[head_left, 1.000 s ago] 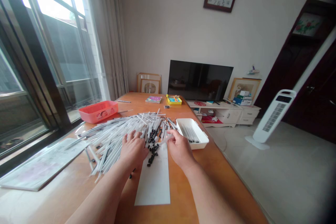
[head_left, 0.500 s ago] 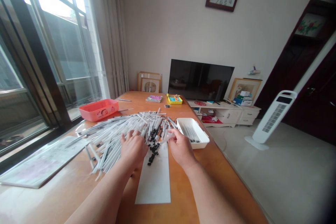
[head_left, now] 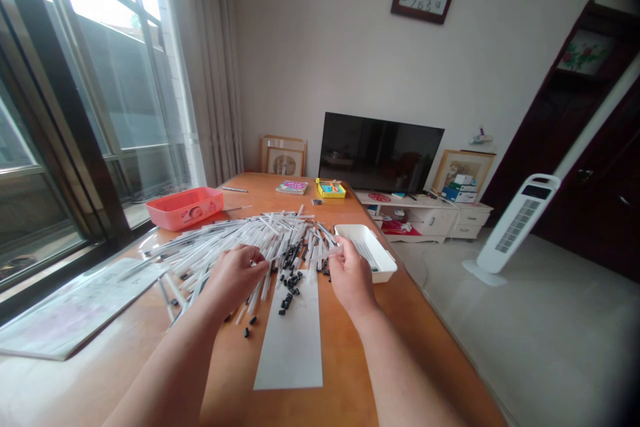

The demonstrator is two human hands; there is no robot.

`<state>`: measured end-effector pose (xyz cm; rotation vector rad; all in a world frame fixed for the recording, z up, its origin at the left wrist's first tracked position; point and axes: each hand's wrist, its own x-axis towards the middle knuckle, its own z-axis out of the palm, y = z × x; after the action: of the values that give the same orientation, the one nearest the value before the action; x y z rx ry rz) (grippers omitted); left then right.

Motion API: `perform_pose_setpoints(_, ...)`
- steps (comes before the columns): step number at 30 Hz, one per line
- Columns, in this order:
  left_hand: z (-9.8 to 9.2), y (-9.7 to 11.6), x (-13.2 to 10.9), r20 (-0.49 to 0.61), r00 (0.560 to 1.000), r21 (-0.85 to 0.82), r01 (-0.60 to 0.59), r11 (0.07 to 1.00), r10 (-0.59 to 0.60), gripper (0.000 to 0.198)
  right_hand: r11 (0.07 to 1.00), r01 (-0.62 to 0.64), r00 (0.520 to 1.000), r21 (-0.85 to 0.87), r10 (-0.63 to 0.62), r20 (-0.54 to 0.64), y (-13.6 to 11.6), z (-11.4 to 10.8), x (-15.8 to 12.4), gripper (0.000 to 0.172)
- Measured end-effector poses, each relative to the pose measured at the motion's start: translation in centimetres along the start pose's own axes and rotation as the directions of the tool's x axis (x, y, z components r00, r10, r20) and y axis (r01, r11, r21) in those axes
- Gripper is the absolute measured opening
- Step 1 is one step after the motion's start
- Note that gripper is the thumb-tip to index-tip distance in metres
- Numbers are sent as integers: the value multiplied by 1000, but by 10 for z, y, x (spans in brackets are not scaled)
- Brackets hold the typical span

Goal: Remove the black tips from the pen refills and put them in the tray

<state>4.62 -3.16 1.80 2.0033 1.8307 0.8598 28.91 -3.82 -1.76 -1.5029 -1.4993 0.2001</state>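
A large loose heap of thin white plastic tubes point(head_left: 240, 240), probably pen barrels, covers the middle of the orange wooden table point(head_left: 400, 340). My left hand point(head_left: 235, 277) rests at the heap's near edge with its fingers curled over the tubes, and I cannot tell whether it grips any. My right hand point(head_left: 351, 277) pinches one white tube point(head_left: 332, 250) beside the white plastic tray point(head_left: 367, 255), which holds a few aligned pens. Small black plastic parts point(head_left: 287, 300) lie scattered on a white paper strip point(head_left: 290, 347) between my hands.
A coral-red plastic basket point(head_left: 185, 208) and a loose pen point(head_left: 234, 189) stand beyond the heap. A small book point(head_left: 293, 187) and a yellow box point(head_left: 330, 189) lie at the far end. A large pale board point(head_left: 75, 307) lies at the window side.
My left hand has drawn back to the left, off the top of the heap, showing more black parts. My right hand has shifted slightly toward the tray with the tube.
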Motion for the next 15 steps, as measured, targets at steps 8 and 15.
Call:
perform_pose_setpoints(8, -12, 9, -9, 244, 970, -512, 119, 851, 11, 27, 998, -55, 986, 42, 61, -157, 10, -13, 9, 36)
perform_pose_setpoints(15, -18, 13, -12, 278, 957, -569, 99, 817, 77, 25, 995, -99, 976, 11, 99, -193, 12, -16, 12, 37)
